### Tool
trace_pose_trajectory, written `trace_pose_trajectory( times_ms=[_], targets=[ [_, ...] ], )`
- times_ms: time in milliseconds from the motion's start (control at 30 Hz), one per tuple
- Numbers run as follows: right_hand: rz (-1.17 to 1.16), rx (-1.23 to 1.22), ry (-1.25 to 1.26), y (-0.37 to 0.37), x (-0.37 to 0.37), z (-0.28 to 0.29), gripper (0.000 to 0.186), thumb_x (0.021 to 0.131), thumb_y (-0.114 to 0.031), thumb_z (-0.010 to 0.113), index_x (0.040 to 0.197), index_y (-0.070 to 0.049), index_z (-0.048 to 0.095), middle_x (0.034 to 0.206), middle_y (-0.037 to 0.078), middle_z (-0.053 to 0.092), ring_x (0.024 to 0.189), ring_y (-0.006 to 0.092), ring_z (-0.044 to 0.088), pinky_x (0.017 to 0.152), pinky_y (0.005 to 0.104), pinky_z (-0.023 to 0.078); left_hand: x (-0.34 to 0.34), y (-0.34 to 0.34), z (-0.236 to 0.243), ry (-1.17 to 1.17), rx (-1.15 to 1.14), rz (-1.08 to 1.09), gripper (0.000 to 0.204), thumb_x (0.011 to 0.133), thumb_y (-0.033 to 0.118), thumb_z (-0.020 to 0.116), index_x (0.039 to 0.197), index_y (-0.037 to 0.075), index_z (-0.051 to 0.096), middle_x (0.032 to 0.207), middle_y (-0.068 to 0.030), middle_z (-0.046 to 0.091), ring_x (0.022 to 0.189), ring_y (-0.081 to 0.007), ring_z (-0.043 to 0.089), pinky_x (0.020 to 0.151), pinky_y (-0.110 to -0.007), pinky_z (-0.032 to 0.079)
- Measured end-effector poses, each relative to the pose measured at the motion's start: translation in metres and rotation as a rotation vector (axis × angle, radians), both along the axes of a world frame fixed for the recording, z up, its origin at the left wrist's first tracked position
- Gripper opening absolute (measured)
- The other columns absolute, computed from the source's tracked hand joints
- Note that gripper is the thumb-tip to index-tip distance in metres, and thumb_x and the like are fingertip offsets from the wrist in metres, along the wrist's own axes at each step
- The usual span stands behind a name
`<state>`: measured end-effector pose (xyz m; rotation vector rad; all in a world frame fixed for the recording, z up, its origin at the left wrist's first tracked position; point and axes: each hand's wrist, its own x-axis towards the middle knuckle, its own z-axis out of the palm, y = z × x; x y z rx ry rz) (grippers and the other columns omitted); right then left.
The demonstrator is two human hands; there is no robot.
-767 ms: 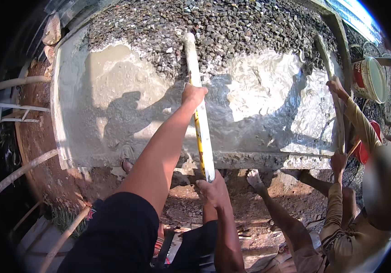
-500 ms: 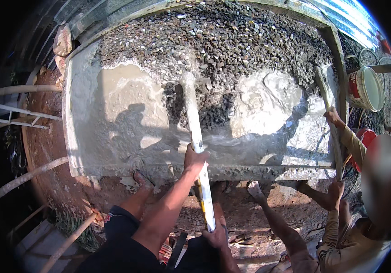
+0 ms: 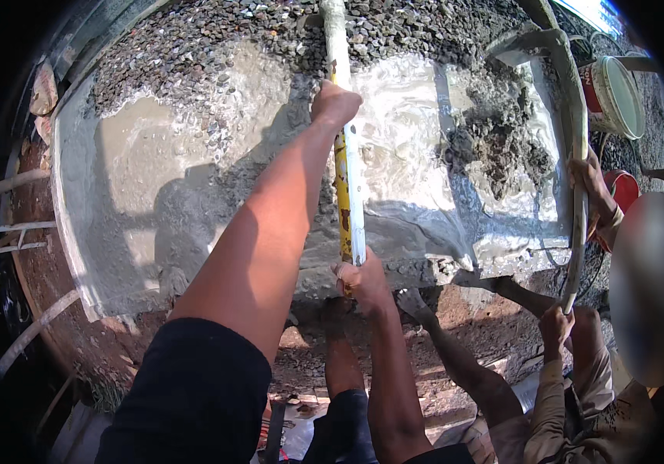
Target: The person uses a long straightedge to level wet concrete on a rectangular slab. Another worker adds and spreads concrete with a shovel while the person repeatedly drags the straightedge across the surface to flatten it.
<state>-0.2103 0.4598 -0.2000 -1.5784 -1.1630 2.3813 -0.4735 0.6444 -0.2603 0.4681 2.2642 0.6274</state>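
My left hand (image 3: 336, 105) is wrapped round the upper part of a hoe's white and yellow, chipped-paint handle (image 3: 351, 185). Lower down, close to the near edge of a shallow mixing trough (image 3: 69, 224), my right hand (image 3: 363, 280) grips the same handle. The hoe's head lies at the far side among dark gravel (image 3: 193, 46), only partly visible at the top of the picture. Below the handle, grey wet cement (image 3: 135, 143) spreads over the trough, mixed with stones in places.
On the right, another person's hands (image 3: 593, 184) hold a second hoe (image 3: 578, 131) over the trough. Beyond the right edge stand a white bucket (image 3: 614, 97) and a red bucket (image 3: 623, 189). Wooden poles (image 3: 34, 329) reach in from the left. Bare feet (image 3: 417, 301) stand along the near edge.
My hoe has moved away from me, up to the far gravel, with both arms stretched further out. The other person's hoe has lifted, its blade now showing above the mix. The view has shifted.
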Motion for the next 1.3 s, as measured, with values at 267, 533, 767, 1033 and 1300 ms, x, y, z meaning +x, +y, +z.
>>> trace_pose_trajectory(
  times_ms=[267,533,767,1033,1300],
  targets=[
    [-0.302,-0.323,-0.006,-0.135,0.093,0.058,0.036,0.087,-0.008,0.075,0.114,-0.001,0.053,0.077,0.005,0.058,0.058,0.0136,0.059,0.050,0.0293,0.050,0.141,-0.086,0.025,-0.005,-0.204,-0.184,0.056,0.084,0.025,0.067,0.127,-0.002,0.042,0.113,-0.0277,0.070,0.106,-0.0415,0.071,0.091,-0.049,0.056],
    [0.209,0.051,-0.448,-0.243,0.121,0.170,0.055,0.076,-0.028,0.082,0.116,0.000,0.058,0.099,0.020,0.072,0.095,0.0326,0.072,0.085,0.0449,0.056,0.148,-0.227,0.152,-0.497,-0.071,0.270,0.048,0.077,0.017,0.069,0.117,0.002,0.049,0.092,-0.0179,0.067,0.069,-0.0292,0.069,0.067,-0.042,0.055],
    [-0.066,0.337,-0.129,-0.036,0.020,0.100,0.049,0.079,-0.027,0.079,0.117,-0.003,0.059,0.098,0.022,0.071,0.092,0.0380,0.071,0.084,0.0451,0.055,0.038,-0.025,0.184,-0.178,0.614,0.053,0.049,0.078,0.015,0.072,0.115,-0.007,0.049,0.087,-0.0145,0.066,0.064,-0.0220,0.068,0.057,-0.038,0.058],
    [-0.064,0.148,-0.020,0.116,-0.007,-0.067,0.027,0.082,-0.017,0.071,0.099,0.000,0.060,0.071,0.007,0.062,0.056,0.0150,0.059,0.049,0.0339,0.047,0.026,0.153,-0.027,0.200,0.187,-0.227,0.075,0.080,0.023,0.069,0.140,-0.005,0.034,0.129,-0.0280,0.064,0.115,-0.0380,0.068,0.100,-0.041,0.054],
    [-0.604,-0.483,0.265,-0.057,0.097,0.040,0.029,0.090,-0.016,0.071,0.111,-0.003,0.055,0.078,0.005,0.060,0.058,0.0156,0.060,0.050,0.0308,0.053,0.200,0.031,0.015,0.035,-0.123,-0.478,0.066,0.085,0.020,0.065,0.139,0.002,0.032,0.126,-0.0287,0.065,0.120,-0.0422,0.064,0.101,-0.049,0.052]
  ],
)
